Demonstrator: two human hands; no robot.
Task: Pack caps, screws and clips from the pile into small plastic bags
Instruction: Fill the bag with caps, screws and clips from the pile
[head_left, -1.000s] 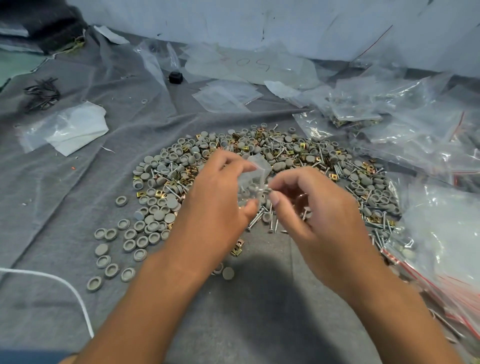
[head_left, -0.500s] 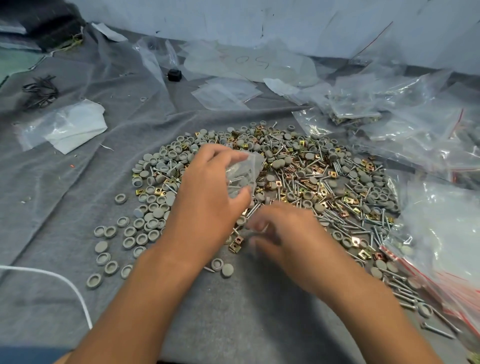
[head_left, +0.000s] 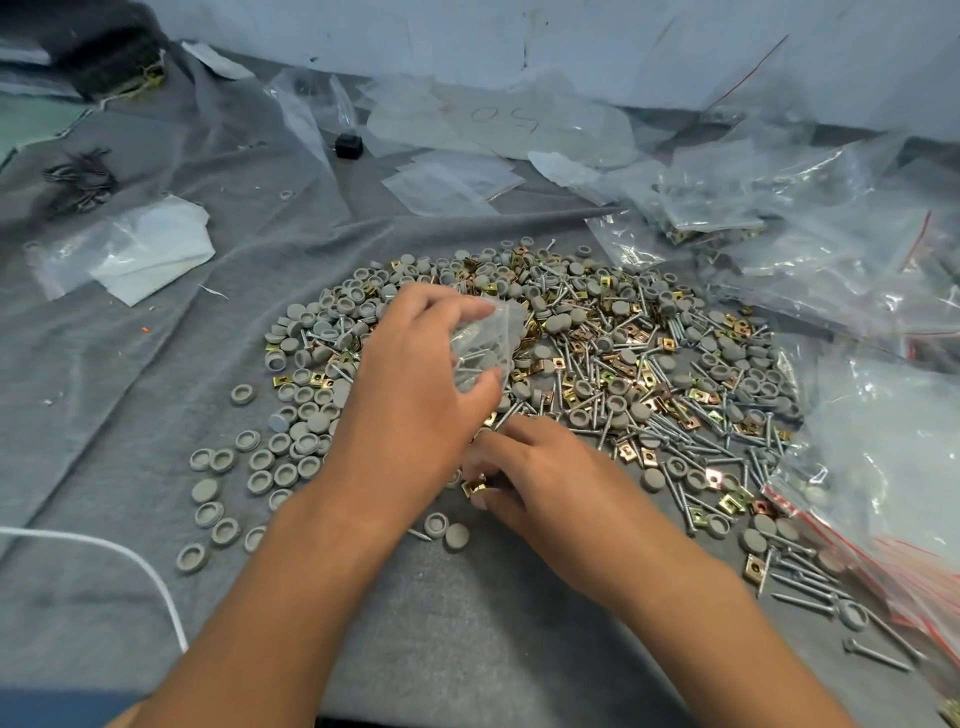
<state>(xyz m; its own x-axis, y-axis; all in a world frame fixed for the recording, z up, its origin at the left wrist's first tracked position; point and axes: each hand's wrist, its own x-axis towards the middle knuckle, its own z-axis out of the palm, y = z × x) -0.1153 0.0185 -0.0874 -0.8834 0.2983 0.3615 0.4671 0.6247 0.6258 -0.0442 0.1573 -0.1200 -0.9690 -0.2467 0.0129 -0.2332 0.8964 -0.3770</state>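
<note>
Now left hand (head_left: 415, 395) grips bag (head_left: 485, 343); right hand (head_left: 540, 483) pinches clip (head_left: 474, 488).

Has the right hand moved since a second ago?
Yes. The right hand dropped from beside the small bag to the pile's near edge, where its fingers pinch a brass clip.

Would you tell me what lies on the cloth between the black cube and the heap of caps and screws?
In the head view, a few flat, empty clear bags lie between the black cube and the pile; nearer the pile, only bare grey cloth.
</note>
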